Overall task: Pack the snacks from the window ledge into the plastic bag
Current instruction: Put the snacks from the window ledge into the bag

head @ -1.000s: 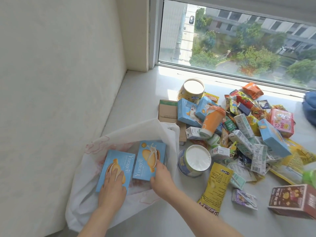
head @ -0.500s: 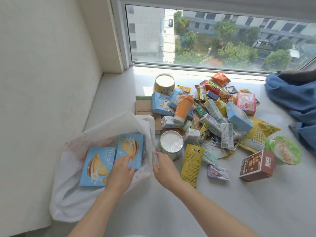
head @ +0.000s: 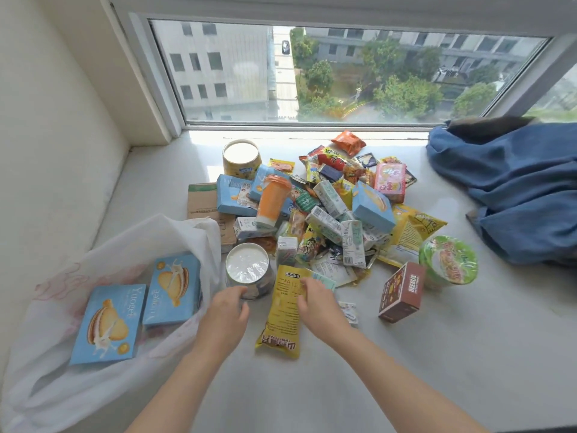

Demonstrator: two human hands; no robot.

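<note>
Both hands have left the bag and moved over to the snack pile. The left hand now reaches to the round tin with the shiny white foil top, its fingers loosely bent and touching the tin's near side; I cannot tell if they really hold it. The right hand lies on the long yellow crinkly packet, fingers spread a little and pressing down flat.

The thin, see-through white plastic bag lies open and floppy at the left. Two flat blue cardboard boxes with cookie pictures lie side by side inside it.

The other snacks sit in a messy heap on the smooth pale ledge: small cartons, shiny wrappers, an orange cup tipped on top, and a tall yellow can near the window. A brown box and a green round bowl sit to the right. A soft blue cloth is bunched up at the far right.
</note>
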